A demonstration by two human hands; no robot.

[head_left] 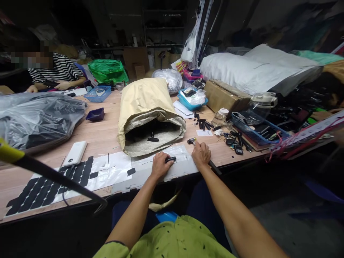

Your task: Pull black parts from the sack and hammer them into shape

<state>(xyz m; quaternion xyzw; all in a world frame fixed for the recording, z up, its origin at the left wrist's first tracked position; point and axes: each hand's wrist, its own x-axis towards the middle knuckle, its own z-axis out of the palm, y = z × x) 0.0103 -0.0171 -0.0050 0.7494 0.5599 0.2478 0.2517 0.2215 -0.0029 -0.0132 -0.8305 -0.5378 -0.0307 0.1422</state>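
Note:
My left hand (160,164) rests at the table's front edge, its fingers closed on a small black elongated part (170,159). My right hand (201,154) is wrapped round a hammer (191,141); the metal head sticks out past the fingers and the dark handle shows below the wrist. Both hands are over a grey-white board (180,171) partly covered with clear plastic. Just beyond them lies a big beige sack (146,95), its mouth facing me, with dark contents and a black part (153,139) at the opening.
Left are a sheet of black stickers (48,190), a white power bank (75,153) and a plastic-wrapped bundle (40,118). Right are black parts (205,125), a jar (220,117), a blue tray (258,130) and a carton (224,96). A co-worker in a striped top (66,70) sits across.

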